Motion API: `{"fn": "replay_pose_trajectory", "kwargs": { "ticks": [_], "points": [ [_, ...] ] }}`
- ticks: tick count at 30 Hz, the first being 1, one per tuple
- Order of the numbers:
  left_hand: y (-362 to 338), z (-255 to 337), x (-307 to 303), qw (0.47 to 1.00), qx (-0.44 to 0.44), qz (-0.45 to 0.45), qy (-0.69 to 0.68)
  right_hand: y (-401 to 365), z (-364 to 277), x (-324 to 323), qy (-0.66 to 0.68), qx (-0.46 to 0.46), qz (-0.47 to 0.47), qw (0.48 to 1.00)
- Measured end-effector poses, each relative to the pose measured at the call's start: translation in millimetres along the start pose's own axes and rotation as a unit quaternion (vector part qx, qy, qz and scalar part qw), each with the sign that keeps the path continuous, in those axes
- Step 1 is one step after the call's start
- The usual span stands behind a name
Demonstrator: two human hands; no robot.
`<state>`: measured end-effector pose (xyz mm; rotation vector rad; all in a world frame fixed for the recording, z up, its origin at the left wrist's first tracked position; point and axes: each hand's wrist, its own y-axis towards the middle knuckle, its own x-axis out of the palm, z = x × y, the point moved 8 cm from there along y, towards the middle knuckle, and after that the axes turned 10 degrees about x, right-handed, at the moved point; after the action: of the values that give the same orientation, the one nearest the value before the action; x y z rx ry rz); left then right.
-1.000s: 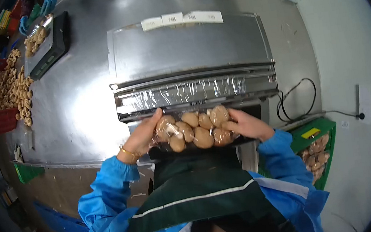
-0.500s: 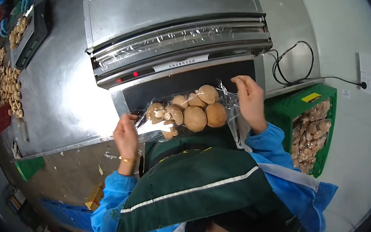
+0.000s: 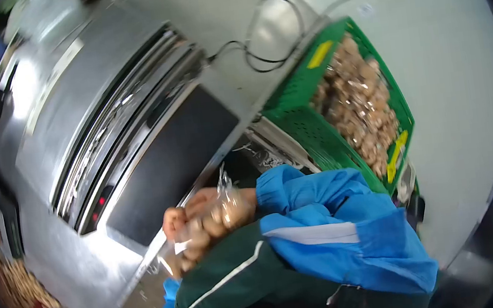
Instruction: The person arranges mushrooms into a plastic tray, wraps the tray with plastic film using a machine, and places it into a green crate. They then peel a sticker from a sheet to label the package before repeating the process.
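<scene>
A clear film-wrapped pack of brown mushrooms (image 3: 213, 224) is held close against the dark green apron, tilted and blurred by motion. My left hand (image 3: 175, 222) is closed on the pack's film, its fingers curled at the upper left side. Partly hidden behind the pack, my right hand (image 3: 202, 200) grips it from the far side, and its wrist shows by the blue sleeve. Loose film sticks out at both ends of the pack.
A wrapping machine (image 3: 126, 125) with a black plate (image 3: 174, 163) stands on the steel table. To the right, a green crate (image 3: 288, 93) holds several wrapped mushroom packs (image 3: 361, 109). A black cable (image 3: 250, 61) loops behind. Loose mushrooms (image 3: 22, 283) lie at far left.
My view has turned right, toward the green crate. The mushroom pack has moved off the machine's front to my body, and my hands have come closer together on it.
</scene>
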<state>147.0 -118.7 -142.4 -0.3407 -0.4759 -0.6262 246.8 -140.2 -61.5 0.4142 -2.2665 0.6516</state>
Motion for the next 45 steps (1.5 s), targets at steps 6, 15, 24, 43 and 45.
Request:
{"fn": "replay_pose_trajectory", "kwargs": {
  "ticks": [6,15,24,43,45],
  "points": [
    [7.2,61.7,40.3,0.996,-0.07,-0.009,0.056,-35.9,13.2,-21.1,0.133,-0.137,0.014,0.982],
    [56.5,1.8,141.5,0.983,-0.128,-0.13,0.005,-137.8,17.1,-80.2,0.029,-0.278,0.241,0.93],
    [46.3,-68.4,289.4,0.852,-0.254,-0.428,0.161,-556.4,122.5,-172.6,0.197,-0.367,0.801,0.431],
    [105.1,-56.0,198.9,0.936,-0.115,-0.281,0.177,-693.8,114.0,-263.8,-0.179,-0.11,0.967,0.144],
    [109.5,-36.6,171.9,0.953,-0.099,-0.232,0.167,-649.7,47.9,-291.4,-0.087,-0.229,0.933,0.264]
  ]
}}
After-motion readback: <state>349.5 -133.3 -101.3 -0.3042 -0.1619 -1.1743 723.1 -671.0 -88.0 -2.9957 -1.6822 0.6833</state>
